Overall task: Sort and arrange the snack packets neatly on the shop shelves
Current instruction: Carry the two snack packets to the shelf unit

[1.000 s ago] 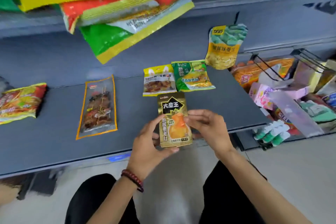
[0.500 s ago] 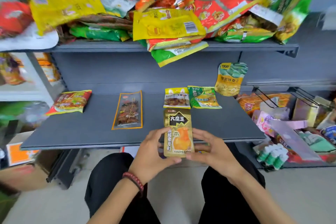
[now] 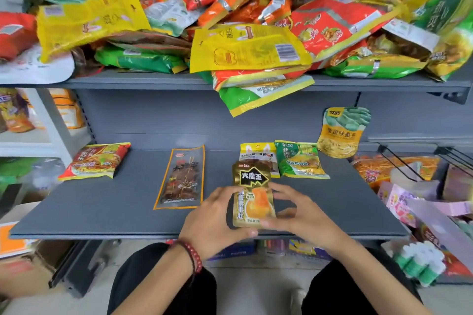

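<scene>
Nearest the camera, two knees in black trousers frame the bottom, and a red bead bracelet (image 3: 192, 257) circles the left wrist. Just above, the left hand (image 3: 212, 222) and right hand (image 3: 303, 217) hold a gold packet (image 3: 253, 194) upright between them over the front part of the lower shelf (image 3: 102, 212). The left fingers (image 3: 225, 190) curl against its left edge with the thumb under the bottom corner. The right fingers (image 3: 284, 189) bend in at its right edge, with the thumb near the base. Both hands are half closed around the packet.

Left of the hands, a clear skewer packet (image 3: 183, 178) lies flat on the shelf. Behind the gold packet, a yellow-white packet (image 3: 258, 156) and a green packet (image 3: 299, 160) lie side by side. A red noodle packet (image 3: 96, 161) sits well apart at the far left. A yellow-green pouch (image 3: 343, 132) leans on the back wall. On the upper shelf (image 3: 128, 83), a jumbled heap of packets (image 3: 243, 33) spills over the edge.
</scene>
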